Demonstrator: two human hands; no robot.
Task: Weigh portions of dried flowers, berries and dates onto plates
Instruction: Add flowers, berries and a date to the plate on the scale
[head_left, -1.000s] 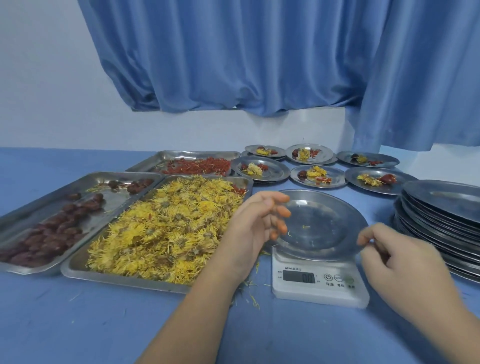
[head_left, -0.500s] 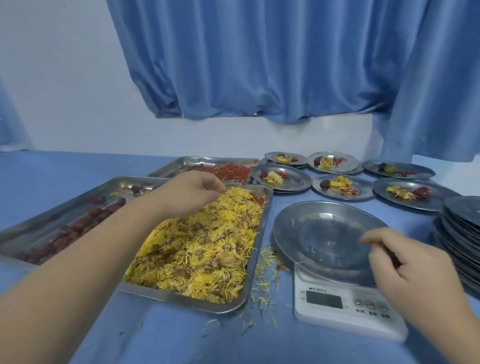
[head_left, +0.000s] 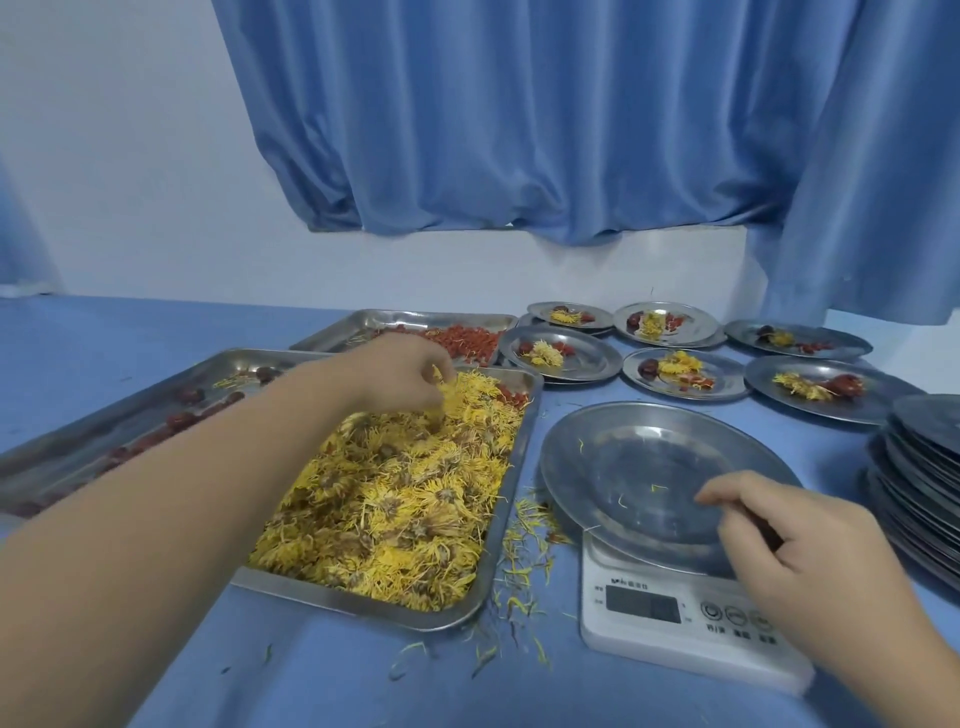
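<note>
The one camera sits on my head, wide-angle, facing forward and down across the table (head_left: 337, 686). The scale (head_left: 691, 623) lies close at 5 o'clock, the curtain (head_left: 519, 130) far at 12 o'clock.

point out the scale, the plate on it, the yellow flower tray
scale (head_left: 675, 618): head view, white front panel
plate on scale (head_left: 623, 467): head view, bare centre
yellow flower tray (head_left: 332, 597): head view, near rim

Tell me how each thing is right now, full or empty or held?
Left hand: pinching dried flowers.
Flower tray: nearly full.
Plate on scale: only stray petals.
Right hand: at that plate's rim, grip unclear.
Scale display: unreadable.
Back plates: portioned.
Plate stack: stacked.
</note>
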